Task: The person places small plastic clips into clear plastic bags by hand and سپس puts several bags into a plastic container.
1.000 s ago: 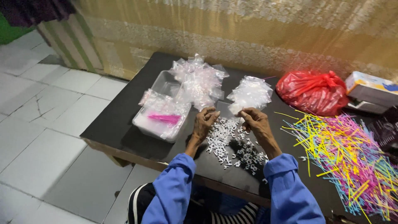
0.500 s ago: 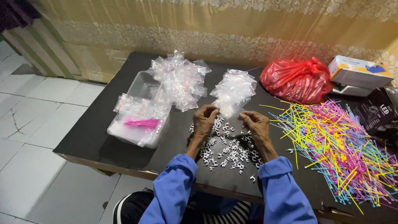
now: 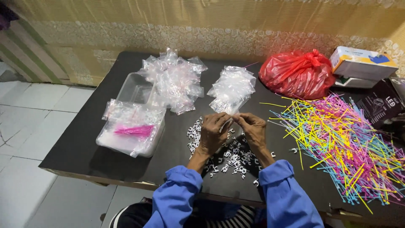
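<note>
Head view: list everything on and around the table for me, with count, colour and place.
table: one, black, centre
clips: many, white, scattered under the hands
cable ties: large pile, yellow, pink and blue, right
red bag: one, knotted, back right
small bags: one pile, clear, just beyond the hands
filled bags: one pile, clear, back left of centre
tray: one, clear plastic, left
pink ties bag: one, clear with pink ties, front left on the tray
boxes: at least two, white and blue, far right back
black packet: one, right edge
curtain: yellow, behind
floor: white tiles, left
left hand: pinching a small clear bag
right hand: pinching the same bag
</note>
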